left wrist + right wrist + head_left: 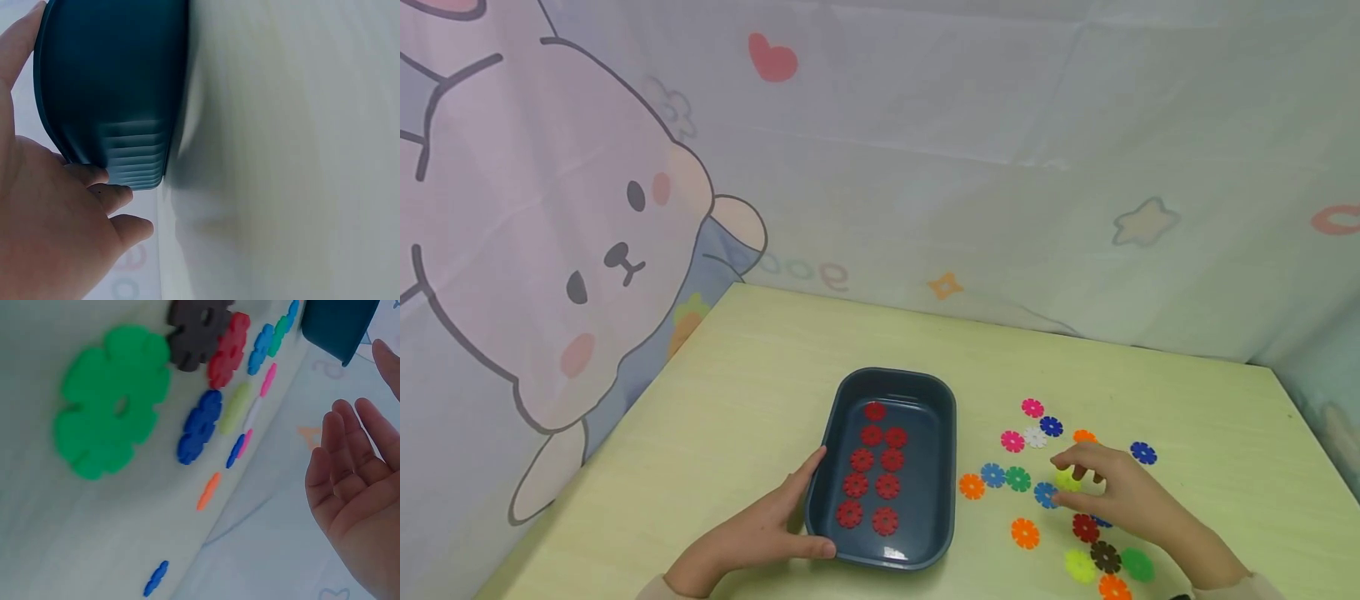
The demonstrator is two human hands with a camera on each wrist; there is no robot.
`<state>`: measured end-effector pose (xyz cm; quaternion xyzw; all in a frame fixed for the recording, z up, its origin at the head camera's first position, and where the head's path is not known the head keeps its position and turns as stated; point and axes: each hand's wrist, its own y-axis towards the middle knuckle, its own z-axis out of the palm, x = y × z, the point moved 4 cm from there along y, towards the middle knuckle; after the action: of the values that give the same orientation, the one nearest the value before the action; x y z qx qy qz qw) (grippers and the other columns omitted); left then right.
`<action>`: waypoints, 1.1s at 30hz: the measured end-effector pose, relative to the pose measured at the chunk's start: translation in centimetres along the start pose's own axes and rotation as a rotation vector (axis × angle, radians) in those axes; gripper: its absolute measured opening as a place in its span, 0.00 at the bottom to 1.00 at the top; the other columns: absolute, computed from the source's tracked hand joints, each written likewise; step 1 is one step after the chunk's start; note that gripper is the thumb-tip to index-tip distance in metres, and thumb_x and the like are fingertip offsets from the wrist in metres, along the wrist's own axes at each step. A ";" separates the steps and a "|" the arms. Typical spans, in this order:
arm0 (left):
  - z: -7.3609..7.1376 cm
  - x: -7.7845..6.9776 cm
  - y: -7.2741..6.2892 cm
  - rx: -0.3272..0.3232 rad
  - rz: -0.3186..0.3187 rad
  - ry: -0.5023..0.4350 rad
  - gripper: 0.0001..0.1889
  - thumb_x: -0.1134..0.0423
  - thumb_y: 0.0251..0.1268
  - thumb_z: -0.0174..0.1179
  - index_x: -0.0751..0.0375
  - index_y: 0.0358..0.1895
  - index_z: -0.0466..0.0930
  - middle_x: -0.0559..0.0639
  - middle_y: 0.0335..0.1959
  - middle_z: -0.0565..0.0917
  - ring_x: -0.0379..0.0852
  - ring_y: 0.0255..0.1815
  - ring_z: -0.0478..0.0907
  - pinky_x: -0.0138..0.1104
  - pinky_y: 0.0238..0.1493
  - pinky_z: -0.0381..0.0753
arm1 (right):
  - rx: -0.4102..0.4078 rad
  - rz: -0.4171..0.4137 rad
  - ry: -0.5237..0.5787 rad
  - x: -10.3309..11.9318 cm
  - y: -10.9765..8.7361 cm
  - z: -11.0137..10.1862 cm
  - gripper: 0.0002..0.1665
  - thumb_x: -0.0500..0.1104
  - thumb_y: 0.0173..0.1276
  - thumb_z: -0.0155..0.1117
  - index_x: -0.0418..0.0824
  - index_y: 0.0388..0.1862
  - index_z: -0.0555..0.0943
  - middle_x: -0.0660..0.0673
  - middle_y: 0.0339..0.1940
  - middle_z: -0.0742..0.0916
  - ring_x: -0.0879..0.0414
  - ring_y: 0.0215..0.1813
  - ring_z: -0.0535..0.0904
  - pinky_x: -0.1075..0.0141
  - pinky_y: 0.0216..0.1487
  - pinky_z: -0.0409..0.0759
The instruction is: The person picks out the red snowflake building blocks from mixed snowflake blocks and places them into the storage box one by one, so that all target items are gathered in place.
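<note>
A dark blue-grey tray (936, 533) stands on the table with several red notched plastic discs (892, 459) laid inside in two columns. My left hand (752, 533) holds its near left corner, thumb at the near end and fingers along the left side; in the left wrist view the fingers lie against the outer wall. My right hand (1123, 492) hovers over loose notched discs, thumb and fingers apart, nothing between them. Around it lie a light blue disc (1046, 495), a yellow-green disc (1067, 480) and a red disc (1086, 528), partly overlapped by the hand or neighbours.
More discs spread right of the tray: a green one (1018, 479), an orange one (1025, 533), a white one (1035, 437), a brown one (1105, 557) and a dark blue one (1143, 453) farther right. A printed curtain (925, 167) hangs behind the table (760, 375).
</note>
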<state>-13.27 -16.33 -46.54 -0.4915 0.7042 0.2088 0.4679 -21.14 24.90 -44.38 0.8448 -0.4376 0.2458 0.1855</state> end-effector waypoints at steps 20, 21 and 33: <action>0.0 0.1 0.0 0.000 -0.010 0.001 0.59 0.52 0.54 0.72 0.50 0.78 0.33 0.57 0.79 0.41 0.64 0.77 0.35 0.66 0.69 0.39 | 0.173 0.209 0.035 -3.0 -2.1 1.9 0.27 0.53 0.54 0.75 0.40 0.49 0.82 0.52 0.39 0.82 0.62 0.35 0.71 0.72 0.36 0.76; 0.0 0.1 0.0 -0.001 -0.011 0.000 0.59 0.52 0.54 0.72 0.49 0.78 0.33 0.57 0.79 0.41 0.64 0.77 0.35 0.66 0.69 0.39 | 0.179 0.208 0.028 -3.0 -2.1 1.9 0.27 0.54 0.54 0.75 0.40 0.48 0.82 0.53 0.39 0.82 0.62 0.35 0.70 0.72 0.35 0.75; 0.0 0.1 0.0 -0.004 -0.008 -0.003 0.59 0.52 0.53 0.72 0.49 0.78 0.34 0.57 0.79 0.42 0.63 0.77 0.36 0.66 0.69 0.38 | 0.220 0.368 -0.019 -4.1 -2.0 2.5 0.26 0.52 0.48 0.79 0.41 0.43 0.84 0.52 0.31 0.79 0.56 0.34 0.70 0.71 0.34 0.73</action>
<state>-13.29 -16.34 -46.61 -0.4950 0.7009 0.2092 0.4689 -20.90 27.31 -48.94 0.7681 -0.5568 0.3137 0.0399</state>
